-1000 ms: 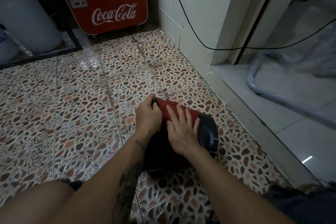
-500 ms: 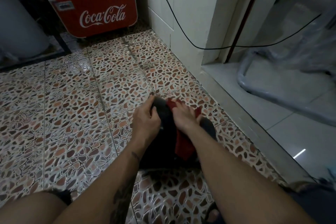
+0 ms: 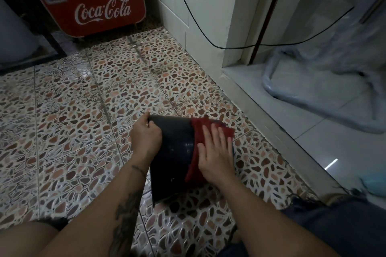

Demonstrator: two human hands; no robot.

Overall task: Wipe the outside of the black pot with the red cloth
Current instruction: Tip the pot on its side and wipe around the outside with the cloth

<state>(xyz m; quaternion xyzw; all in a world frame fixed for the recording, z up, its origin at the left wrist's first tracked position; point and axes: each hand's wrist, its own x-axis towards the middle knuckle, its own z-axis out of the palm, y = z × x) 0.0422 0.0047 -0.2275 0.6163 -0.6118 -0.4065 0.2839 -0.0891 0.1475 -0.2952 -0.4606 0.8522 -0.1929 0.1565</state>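
Your left hand [image 3: 146,139] grips the black pot [image 3: 174,158] rim at 9 o'clock; your right hand [image 3: 215,151] presses the red cloth [image 3: 198,129] flat, fingers spread, at 3.

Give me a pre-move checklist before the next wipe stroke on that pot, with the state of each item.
1. Left hand gripping the rim of the black pot: ok.
2. Right hand flat on the red cloth: ok.
3. Cloth in contact with the pot's outside wall: ok.
4. Pot lying on its side on the tiled floor, steadied: ok.
5. Pale specks left on the uncovered wall: not ok, some show.
6. Underside of the pot wiped: cannot tell, hidden.
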